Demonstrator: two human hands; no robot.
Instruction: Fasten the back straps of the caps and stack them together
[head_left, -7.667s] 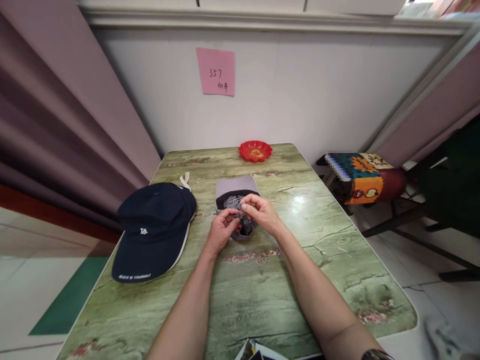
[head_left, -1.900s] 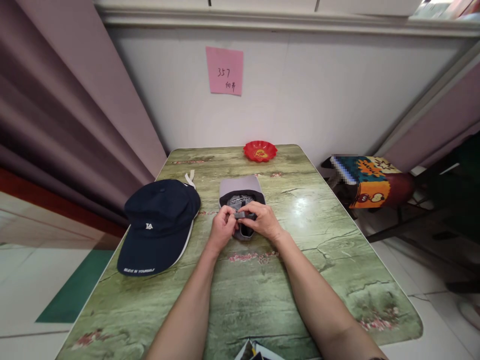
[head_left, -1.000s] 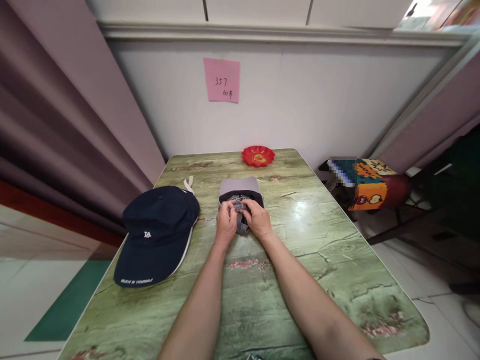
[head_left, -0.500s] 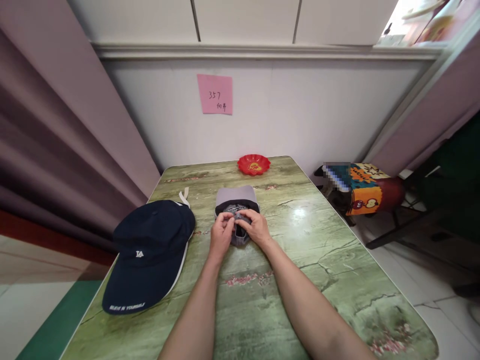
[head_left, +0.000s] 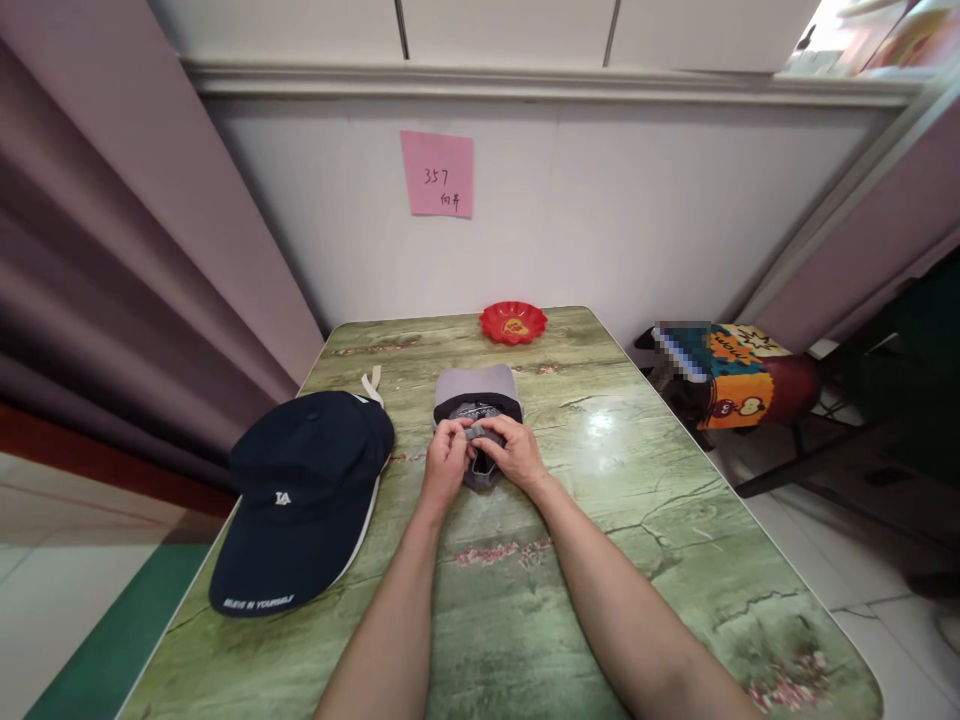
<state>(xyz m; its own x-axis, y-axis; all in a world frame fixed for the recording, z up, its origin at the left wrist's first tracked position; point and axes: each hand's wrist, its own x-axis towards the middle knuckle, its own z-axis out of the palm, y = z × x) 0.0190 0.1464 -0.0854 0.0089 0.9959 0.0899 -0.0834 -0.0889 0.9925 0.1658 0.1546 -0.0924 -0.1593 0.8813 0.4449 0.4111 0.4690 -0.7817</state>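
A grey cap [head_left: 477, 383] lies in the middle of the table, its brim pointing away from me and its inside facing up. My left hand [head_left: 448, 455] pinches the near left part of the cap's back strap [head_left: 475, 432]. From the other side my right hand [head_left: 514, 450] pinches the same strap, its fingertips close to those of my left. Below the strap the dark opening at the back of the cap shows. My fingers partly hide the strap's ends. To the left rests a navy cap [head_left: 311, 485] with white lettering, brim toward me, touched by neither hand.
A red scalloped dish [head_left: 513, 323] stands at the far edge of the green marbled table [head_left: 637, 600]. A pink paper note [head_left: 440, 175] is stuck on the white wall behind. Purple curtains [head_left: 142, 200] hang at the left; a stool with a colourful cover [head_left: 739, 390] stands at the right.
More of the grey strap shows between my fingertips now. Both hands stay at the grey cap. The whole view has shifted slightly.
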